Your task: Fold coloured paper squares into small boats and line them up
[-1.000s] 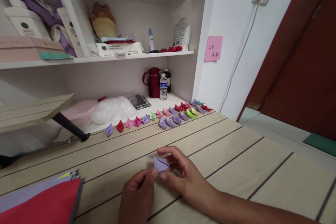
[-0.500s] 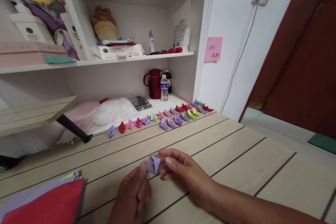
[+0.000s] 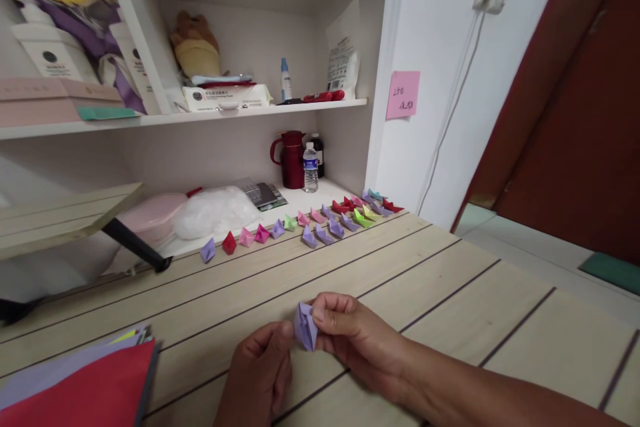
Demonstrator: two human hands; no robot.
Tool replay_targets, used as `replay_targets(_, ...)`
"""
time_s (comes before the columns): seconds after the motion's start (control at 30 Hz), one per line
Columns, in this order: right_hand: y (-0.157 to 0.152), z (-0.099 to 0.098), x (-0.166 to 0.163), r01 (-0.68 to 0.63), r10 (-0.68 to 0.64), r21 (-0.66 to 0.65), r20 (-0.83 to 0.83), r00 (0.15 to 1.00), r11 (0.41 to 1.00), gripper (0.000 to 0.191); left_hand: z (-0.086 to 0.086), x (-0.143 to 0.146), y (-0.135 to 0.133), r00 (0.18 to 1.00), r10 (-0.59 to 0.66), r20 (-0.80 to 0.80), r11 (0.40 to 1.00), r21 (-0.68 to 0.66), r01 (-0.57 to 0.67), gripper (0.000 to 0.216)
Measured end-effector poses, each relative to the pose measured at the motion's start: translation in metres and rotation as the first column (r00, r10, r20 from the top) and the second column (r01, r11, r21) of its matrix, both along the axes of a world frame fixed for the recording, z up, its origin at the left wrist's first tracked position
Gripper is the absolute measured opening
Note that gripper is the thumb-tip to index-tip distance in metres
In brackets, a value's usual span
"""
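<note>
While your right fingers (image 3: 331,321) pinch the purple paper (image 3: 304,328), too strong pressure may crumple it. Your left fingers (image 3: 279,341) are pressed together.

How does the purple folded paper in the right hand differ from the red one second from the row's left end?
Colour: the purple piece is light purple; the red piece is deep red. Support: the purple piece is pinched in the right hand, while the red piece rests on the table. Both are folded paper.
</note>
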State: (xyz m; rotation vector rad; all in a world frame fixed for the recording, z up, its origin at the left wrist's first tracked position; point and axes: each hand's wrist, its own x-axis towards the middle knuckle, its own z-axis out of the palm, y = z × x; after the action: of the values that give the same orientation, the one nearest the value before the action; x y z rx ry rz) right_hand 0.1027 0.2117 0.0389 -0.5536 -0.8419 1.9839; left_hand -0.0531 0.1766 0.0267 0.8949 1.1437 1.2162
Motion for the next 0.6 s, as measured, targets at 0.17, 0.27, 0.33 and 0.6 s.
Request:
replay_targets(0.17, -0.001, 0.003, 0.000, 0.020, -0.020, 0.067, -0.004, 1.000, 0.998, 0.031, 0.002, -0.003, 0.001, 0.997, 0.001, 0.072, 1.000, -0.011, 0.000, 0.054)
replay_targets(0.27, -0.005, 0.009, 0.000, -0.001, -0.005, 0.155, 0.042, 0.999, 0.988, 0.036, 0.006, -0.009, 0.004, 0.984, 0.002, 0.178, 0.999, -0.035, 0.004, 0.052)
replay_targets(0.33, -0.007, 0.013, 0.000, -0.023, 0.004, 0.207, 0.089, 0.996, 0.978, 0.039, 0.007, -0.011, 0.004, 0.978, 0.004, 0.209, 0.999, -0.046, 0.006, 0.046)
replay_targets(0.6, 0.004, 0.007, 0.002, 0.143, -0.216, 0.226, 0.343, 0.914, 0.964, 0.032, 0.008, -0.001, 0.006, 0.977, 0.181, 0.110, 0.981, 0.047, -0.187, 0.043)
